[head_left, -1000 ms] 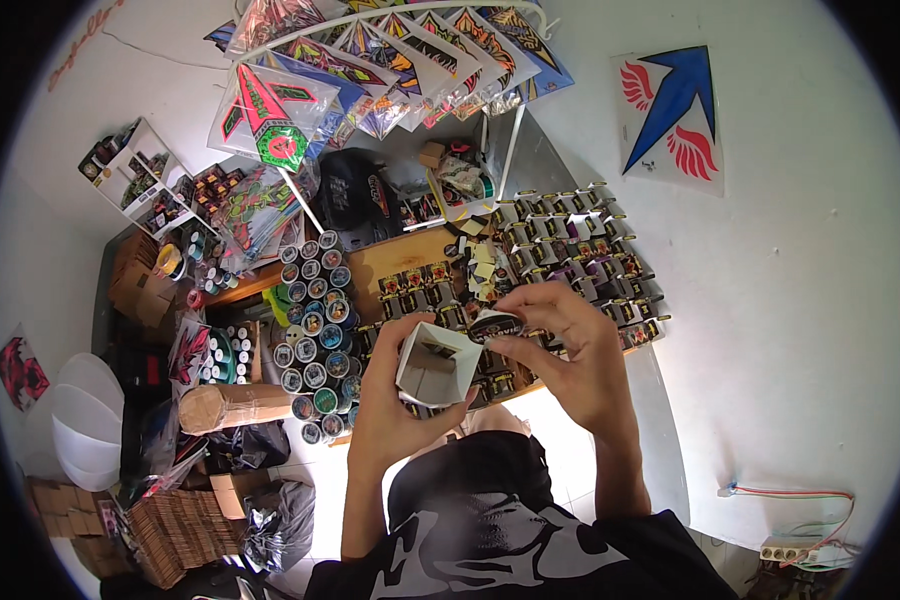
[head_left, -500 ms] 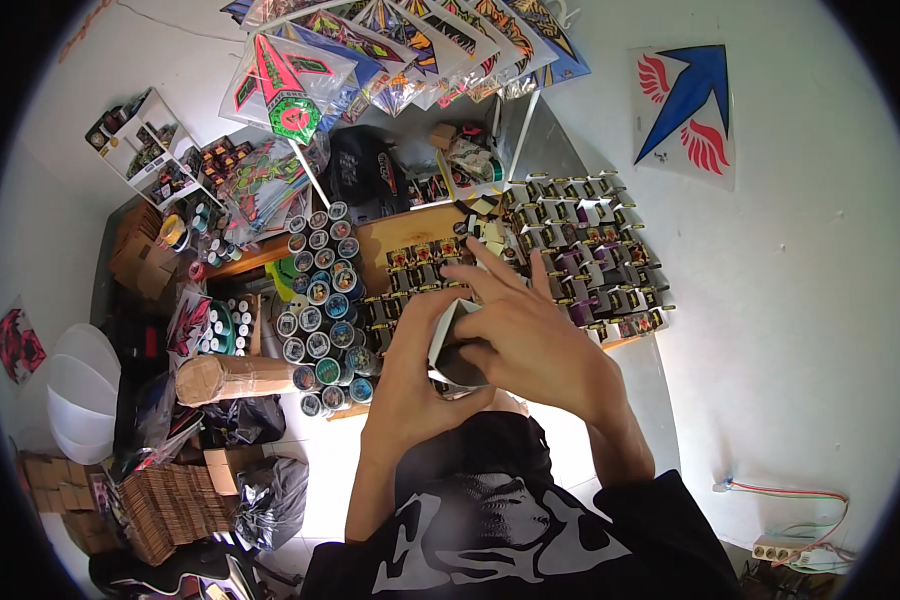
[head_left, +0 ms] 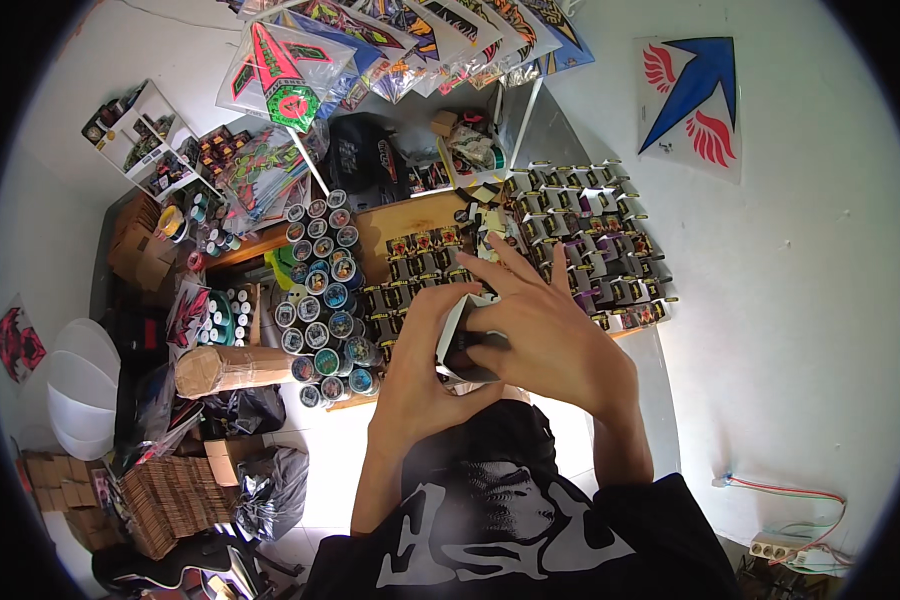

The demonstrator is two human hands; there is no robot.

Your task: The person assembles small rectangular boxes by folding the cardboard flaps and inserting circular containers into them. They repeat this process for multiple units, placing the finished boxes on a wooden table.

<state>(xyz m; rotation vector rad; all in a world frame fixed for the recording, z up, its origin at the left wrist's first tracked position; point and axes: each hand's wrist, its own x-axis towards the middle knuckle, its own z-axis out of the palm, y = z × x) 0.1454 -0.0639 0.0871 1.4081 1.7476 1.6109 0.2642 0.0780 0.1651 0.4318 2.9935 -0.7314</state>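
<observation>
I hold a small white cardboard box with a dark item inside it between both hands, above the wooden board. My left hand grips the box from below and the left. My right hand covers it from the right with fingers spread over its top. Rows of small dark boxes with white flaps lie just beyond my hands. A block of round spools with coloured tops stands to the left of them.
Packaged kites hang at the top and a blue and red kite is on the wall. A brown paper roll, black bags and stacked cardboard lie at the left. A power strip is at the lower right.
The box was open with my right fingers at its top edge; my right hand has since folded over it and both hands now press it shut, slightly lower.
</observation>
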